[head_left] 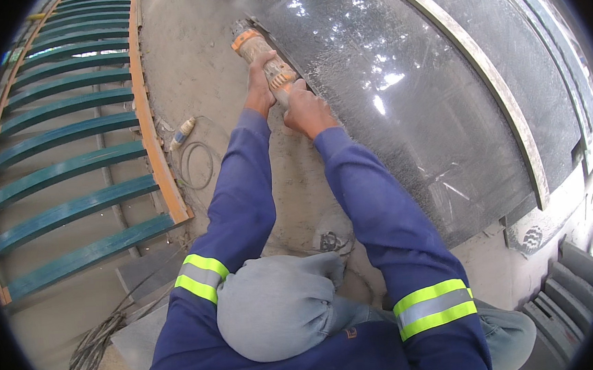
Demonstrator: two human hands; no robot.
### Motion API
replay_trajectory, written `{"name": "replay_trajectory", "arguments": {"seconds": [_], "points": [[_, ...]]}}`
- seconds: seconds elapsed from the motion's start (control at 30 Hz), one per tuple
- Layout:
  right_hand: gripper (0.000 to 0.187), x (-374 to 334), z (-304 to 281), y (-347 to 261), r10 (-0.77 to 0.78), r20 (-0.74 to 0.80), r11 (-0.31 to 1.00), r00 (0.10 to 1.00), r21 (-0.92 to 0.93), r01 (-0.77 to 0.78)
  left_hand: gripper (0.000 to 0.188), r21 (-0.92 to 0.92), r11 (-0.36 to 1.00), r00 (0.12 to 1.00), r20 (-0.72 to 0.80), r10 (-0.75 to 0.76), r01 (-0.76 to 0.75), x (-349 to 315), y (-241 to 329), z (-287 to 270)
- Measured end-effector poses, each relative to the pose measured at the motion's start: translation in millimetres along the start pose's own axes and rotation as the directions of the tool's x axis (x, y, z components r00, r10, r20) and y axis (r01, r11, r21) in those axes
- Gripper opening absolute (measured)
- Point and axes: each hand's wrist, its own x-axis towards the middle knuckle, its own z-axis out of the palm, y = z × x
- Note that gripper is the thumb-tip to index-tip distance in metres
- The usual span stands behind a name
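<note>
Left hand (260, 83) is wrapped around the orange-banded power tool (254, 46), right hand (308, 108) clamped on its rear end; tool sits upper centre of frame. Its head is right at the left edge of the dark slab (437, 134), contact unclear. Judging it as mid-job on that edge. Slab face shows shine plus dusty smears; can't tell finished edge from remaining.
</note>
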Motion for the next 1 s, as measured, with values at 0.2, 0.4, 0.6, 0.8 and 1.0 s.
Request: {"name": "replay_trajectory", "arguments": {"seconds": [0.2,0.4,0.6,0.8,1.0], "points": [[0.048,7.8,-0.4,-0.1,0.026,-0.022,0.999,0.999,-0.032,-0.027,0.039,0.045,0.998,0.999,0.010,-0.050,0.049,-4.2,6.6,11.5],[0.040,-40.8,-2.6,9.0,0.003,0.013,1.000,1.000,0.007,-0.003,0.036,0.003,0.998,0.998,0.011,-0.058,0.058,-51.4,-6.1,19.9],[0.047,-53.1,-8.5,12.0,0.023,0.015,0.999,1.000,-0.026,-0.023,0.039,0.021,0.999,0.999,0.020,-0.034,0.034,-50.8,-17.8,17.8],[0.037,-25.7,1.6,7.3,-0.048,-0.021,0.998,0.999,0.028,0.049,0.043,0.036,0.999,1.000,0.003,-0.015,0.015,-22.1,-5.6,2.2],[0.050,8.7,-0.9,-1.4,0.047,0.009,0.998,0.999,-0.040,-0.046,0.046,0.037,0.999,0.999,-0.002,-0.032,0.032,11.1,1.6,0.5]]}}
